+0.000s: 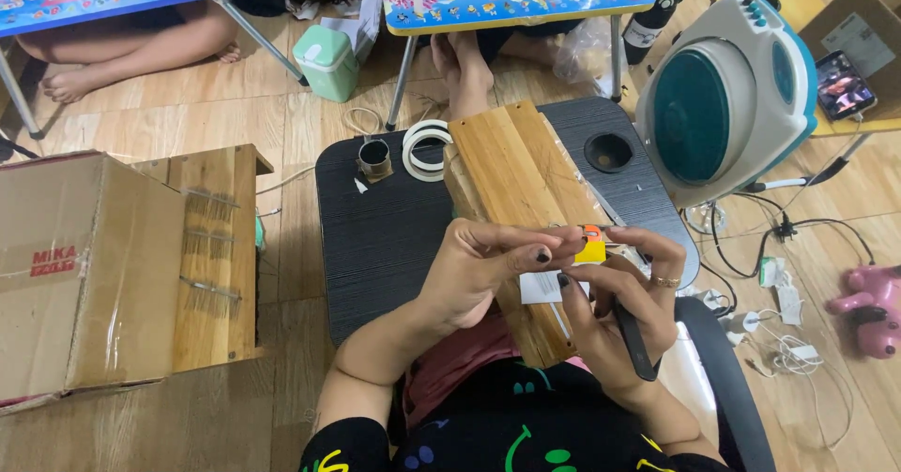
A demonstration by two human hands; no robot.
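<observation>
My left hand [488,270] and my right hand [624,289] meet over a wooden board [507,167] that lies on a small black table [385,233]. Both pinch a small orange-and-yellow piece [591,245] between thumb and fingers. A black pen-like tool [633,341] lies across my right palm. A white slip of paper [540,287] rests on the board just under my fingers.
A roll of white tape [424,149] and a small metal spool [374,157] sit at the table's far edge. A teal-and-white machine [727,97] stands at the right, a cardboard box [80,275] with wooden panels at the left. Other people's feet [462,64] show under low tables.
</observation>
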